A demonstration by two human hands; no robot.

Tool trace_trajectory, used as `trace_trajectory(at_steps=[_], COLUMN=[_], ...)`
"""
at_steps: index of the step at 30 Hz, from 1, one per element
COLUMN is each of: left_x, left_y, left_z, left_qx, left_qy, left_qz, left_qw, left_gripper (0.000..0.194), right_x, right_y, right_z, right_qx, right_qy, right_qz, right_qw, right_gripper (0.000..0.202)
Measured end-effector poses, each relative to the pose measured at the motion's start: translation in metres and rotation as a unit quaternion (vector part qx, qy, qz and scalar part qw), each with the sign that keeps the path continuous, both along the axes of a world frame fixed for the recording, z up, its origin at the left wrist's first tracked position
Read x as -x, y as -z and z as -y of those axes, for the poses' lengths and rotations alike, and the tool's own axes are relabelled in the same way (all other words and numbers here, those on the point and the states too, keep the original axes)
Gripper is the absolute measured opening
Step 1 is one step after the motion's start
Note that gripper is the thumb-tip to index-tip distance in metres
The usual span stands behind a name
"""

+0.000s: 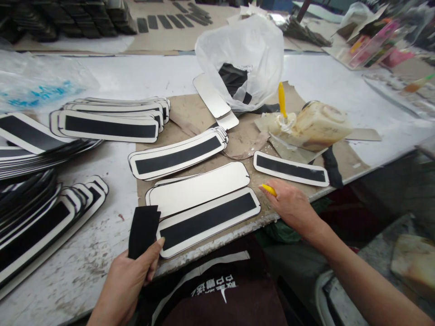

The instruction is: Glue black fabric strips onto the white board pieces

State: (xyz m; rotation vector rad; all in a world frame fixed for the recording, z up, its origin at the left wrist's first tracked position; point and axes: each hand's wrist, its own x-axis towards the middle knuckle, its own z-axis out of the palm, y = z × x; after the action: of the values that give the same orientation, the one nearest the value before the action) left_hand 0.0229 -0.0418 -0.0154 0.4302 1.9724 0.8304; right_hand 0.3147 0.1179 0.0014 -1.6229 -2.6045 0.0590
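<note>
My left hand [131,274] is closed around several black strips [144,228], which stick up from it. Its thumb lies on the left end of a white rounded panel [207,222] with a black strip along its middle. My right hand [292,206], to the right of that panel, is closed on a yellow-handled tool [269,189]; the tool's working end cannot be made out. Just behind the panel lie plain white panels [200,188], and beyond them a small stack of black-striped panels [178,156]. Another striped panel [290,169] sits behind my right hand.
A stained plastic container [321,124] lies beside an upright yellow-handled brush [282,102] in white paste. Behind stands an open plastic bag [241,59] with black pieces inside. Striped panel stacks [110,120] fill the left side. Brown card [183,108] covers part of the table.
</note>
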Motion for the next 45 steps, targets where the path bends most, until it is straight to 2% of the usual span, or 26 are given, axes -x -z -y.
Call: trace_trajectory(at_steps=[4, 9, 11, 13, 15, 17, 22, 24, 28, 32, 34, 37, 39, 45], left_x=[-0.001, -0.004, -0.006, -0.007, -0.007, -0.007, -0.001, 0.004, 0.011, 0.012, 0.012, 0.011, 0.010, 0.004], left_y=[0.001, -0.001, -0.003, -0.005, -0.006, -0.007, -0.007, -0.006, -0.009, -0.016, -0.018, -0.018, -0.017, -0.015], left_z=[0.000, -0.001, 0.000, -0.001, -0.001, -0.001, 0.007, 0.011, 0.017, 0.019, 0.020, 0.023, 0.024, 0.026], left_qx=[0.000, -0.024, -0.038, -0.052, -0.059, -0.066, -0.122, -0.150, -0.187, -0.181, -0.171, -0.173, -0.175, -0.163], left_qy=[-0.017, -0.024, -0.027, -0.030, -0.035, -0.043, -0.075, -0.098, -0.138, -0.170, -0.173, -0.168, -0.173, -0.207], left_qz=[-0.007, 0.001, -0.001, 0.008, 0.024, 0.042, 0.099, 0.129, 0.161, 0.160, 0.165, 0.171, 0.160, 0.115], left_qw=[1.000, 0.999, 0.999, 0.998, 0.997, 0.996, 0.985, 0.975, 0.959, 0.956, 0.956, 0.955, 0.956, 0.958], left_gripper=[0.051, 0.047, 0.046, 0.044, 0.041, 0.040, 0.031, 0.036, 0.043, 0.039, 0.041, 0.042, 0.039, 0.036], right_x=[0.000, 0.008, 0.010, 0.012, 0.013, 0.015, 0.017, 0.016, 0.016, 0.022, 0.025, 0.028, 0.030, 0.032], right_y=[0.007, 0.005, 0.000, -0.004, -0.005, -0.005, -0.009, -0.012, -0.017, -0.021, -0.022, -0.022, -0.022, -0.023], right_z=[0.013, 0.029, 0.031, 0.030, 0.028, 0.028, 0.033, 0.035, 0.036, 0.039, 0.041, 0.043, 0.043, 0.043], right_qx=[0.072, 0.054, 0.052, 0.083, 0.152, 0.215, 0.271, 0.285, 0.308, 0.324, 0.327, 0.314, 0.301, 0.289], right_qy=[-0.022, -0.015, 0.012, 0.079, 0.148, 0.179, 0.216, 0.226, 0.215, 0.193, 0.182, 0.176, 0.173, 0.138], right_qz=[-0.082, -0.133, -0.181, -0.224, -0.245, -0.256, -0.324, -0.351, -0.387, -0.417, -0.420, -0.393, -0.378, -0.376], right_qw=[0.994, 0.990, 0.982, 0.968, 0.946, 0.925, 0.880, 0.863, 0.842, 0.827, 0.827, 0.846, 0.858, 0.870], right_gripper=[0.028, 0.034, 0.036, 0.037, 0.039, 0.041, 0.040, 0.040, 0.040, 0.039, 0.039, 0.039, 0.039, 0.041])
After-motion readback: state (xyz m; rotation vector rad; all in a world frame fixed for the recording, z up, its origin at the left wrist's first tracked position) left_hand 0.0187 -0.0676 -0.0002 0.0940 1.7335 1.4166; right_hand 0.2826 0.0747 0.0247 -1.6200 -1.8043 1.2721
